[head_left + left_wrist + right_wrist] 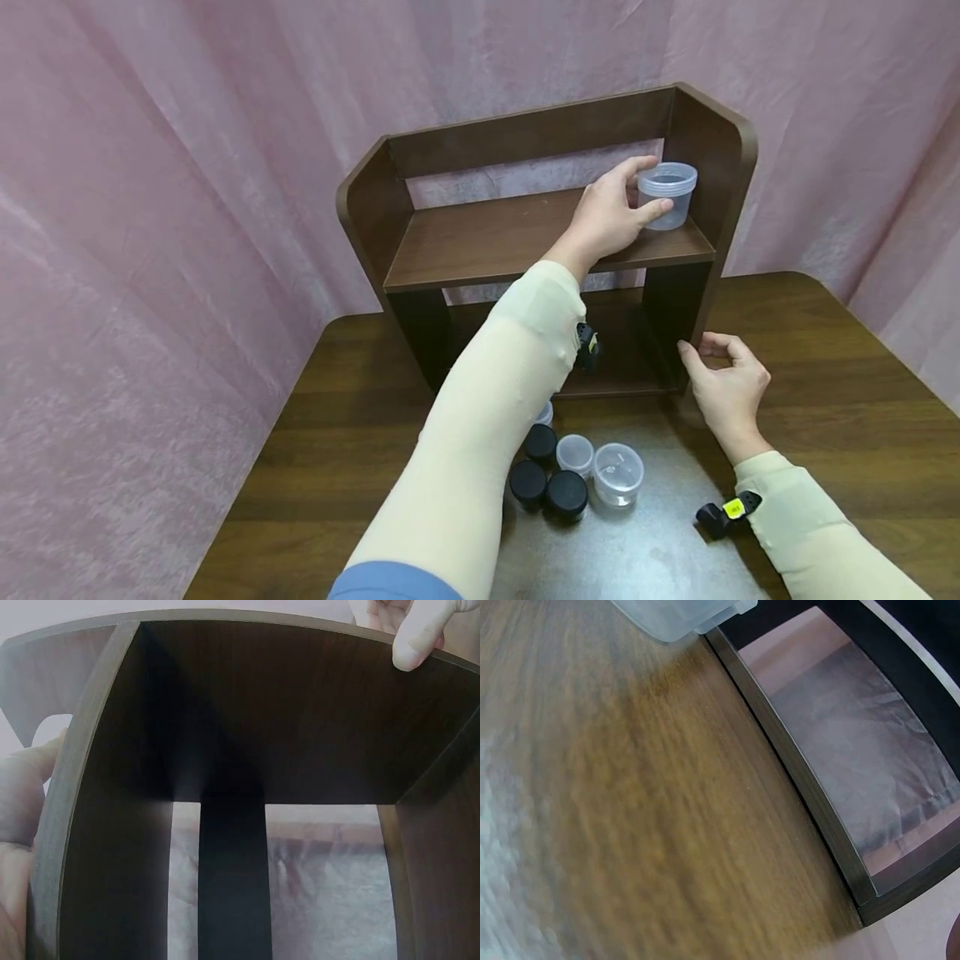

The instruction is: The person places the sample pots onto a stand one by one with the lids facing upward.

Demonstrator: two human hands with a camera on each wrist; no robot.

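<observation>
A small two-tier brown wooden shelf [480, 242] stands at the back of the table. My left hand [603, 212] reaches across to its upper board and holds a clear round plastic container [677, 200] at the right end, thumb in front and fingers toward the back. The container is open-topped, upright and close to the right side panel. Lower down, my right hand [727, 392] pinches the front edge of that panel near its base. In the left wrist view the right thumb [412, 645] lies on the panel's inner face, fingers on the outer side.
In front of the shelf, several black-lidded jars [566, 492] stand close to a small clear container [575, 452] and a larger clear container [618, 471]. My left sleeve partly hides another clear container [546, 414]. A pink curtain [225, 167] hangs behind the table [810, 367].
</observation>
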